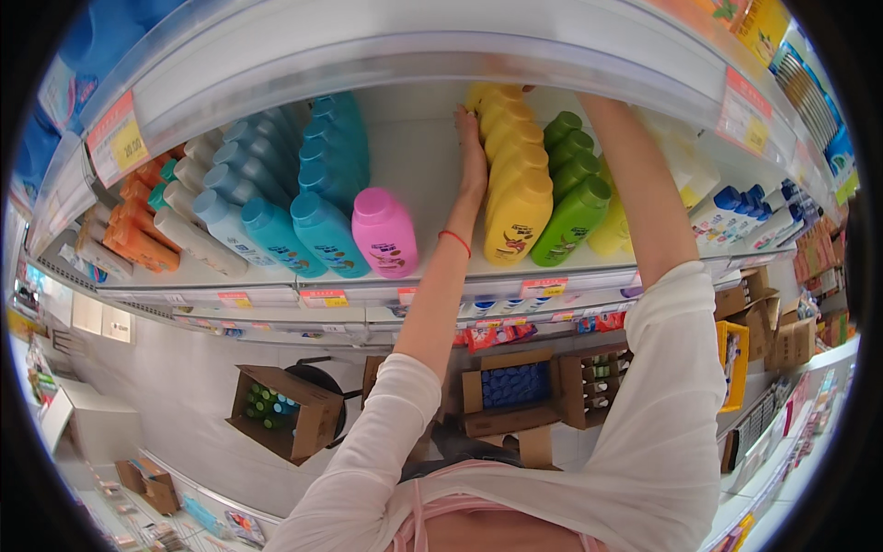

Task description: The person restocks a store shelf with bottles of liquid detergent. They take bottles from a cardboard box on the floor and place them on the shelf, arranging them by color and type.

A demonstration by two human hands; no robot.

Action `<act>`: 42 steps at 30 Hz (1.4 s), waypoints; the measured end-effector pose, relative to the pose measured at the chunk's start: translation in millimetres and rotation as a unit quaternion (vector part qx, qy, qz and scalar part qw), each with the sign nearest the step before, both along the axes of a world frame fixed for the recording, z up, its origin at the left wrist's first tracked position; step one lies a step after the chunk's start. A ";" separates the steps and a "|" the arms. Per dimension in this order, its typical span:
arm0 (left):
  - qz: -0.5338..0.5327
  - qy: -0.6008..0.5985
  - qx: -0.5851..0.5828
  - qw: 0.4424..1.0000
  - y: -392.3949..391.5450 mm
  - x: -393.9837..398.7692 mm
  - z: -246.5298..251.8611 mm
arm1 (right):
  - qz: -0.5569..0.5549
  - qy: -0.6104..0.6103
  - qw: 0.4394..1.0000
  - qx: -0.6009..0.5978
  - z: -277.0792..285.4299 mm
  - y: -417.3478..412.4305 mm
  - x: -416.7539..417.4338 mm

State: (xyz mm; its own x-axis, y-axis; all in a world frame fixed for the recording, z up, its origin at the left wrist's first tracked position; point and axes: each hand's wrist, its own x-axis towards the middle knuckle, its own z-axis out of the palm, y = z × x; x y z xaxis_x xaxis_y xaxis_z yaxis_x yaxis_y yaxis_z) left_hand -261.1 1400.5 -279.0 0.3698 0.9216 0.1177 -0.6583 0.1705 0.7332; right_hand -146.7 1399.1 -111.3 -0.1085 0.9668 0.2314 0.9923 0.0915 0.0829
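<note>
My left hand (471,152) lies flat against the left side of a row of yellow bottles (519,221) on a store shelf, its fingers pointing towards the back. My right hand (529,89) is mostly hidden behind the upper shelf's edge; only a fingertip shows near the rearmost yellow bottle. Beside the yellow row, on its right, stands a row of green bottles (571,221). A single pink bottle (384,234) stands upright at the shelf front, left of my left forearm. Next to it are rows of teal bottles (330,234).
Above the bottles runs the upper shelf's clear plastic edge (428,58). Light blue bottles (231,228) and orange bottles (141,238) fill the left. Below are open cartons, one with green-capped bottles (279,414), one with blue items (514,388), and a yellow crate (735,366).
</note>
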 end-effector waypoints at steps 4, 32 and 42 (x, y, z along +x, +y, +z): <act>0.013 0.027 0.057 0.998 24.7 11.8 -17.0 | -0.029 -0.013 0.999 0.012 5.0 -10.6 1.3; 0.146 0.131 0.125 0.973 -67.3 -34.3 51.9 | 0.167 0.165 0.971 0.037 28.8 -72.8 -69.4; 0.209 0.251 0.302 0.896 -228.5 -138.1 20.7 | 0.373 0.144 0.913 -0.078 6.2 -113.7 -132.7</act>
